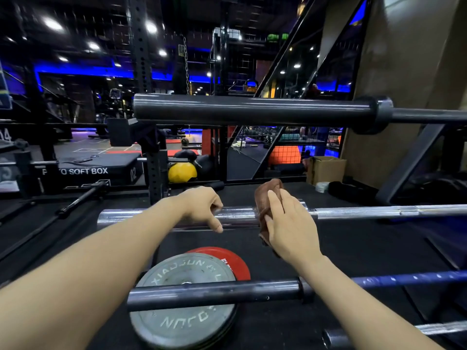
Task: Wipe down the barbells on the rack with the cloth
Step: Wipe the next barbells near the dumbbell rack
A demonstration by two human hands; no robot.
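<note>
Bars ran out of frame on the right, so far ends and rack supports unseen. Bottom-right a fourth bar end [336, 338] only partly in shot. Fingertips of my left hand [202, 208] hidden behind the sleeve; palm of my right hand [285, 223] hidden too, facing away from cam.

L hand: fingers curled over the top of the shiny chrome barbell sleeve [235, 217], thumb pointing down in front of it, gripping it. R hand: held the crumpled brown cloth [267, 203] vs. the same sleeve, just right of the L hand; fingers fairly straight, laid over the cloth, thumb pressing its lower edge. Cloth wrapped over the bar, one end sticking up, one hanging below.

Both forearms stretched fwd, bare, wrists above the dark grey lower barbell [214, 294]. Dark upper barbell [252, 109] sat above and beyond. Grey weight plate [182, 324] and red weight plate [227, 261] lay on the floor under the lower bar.
</note>
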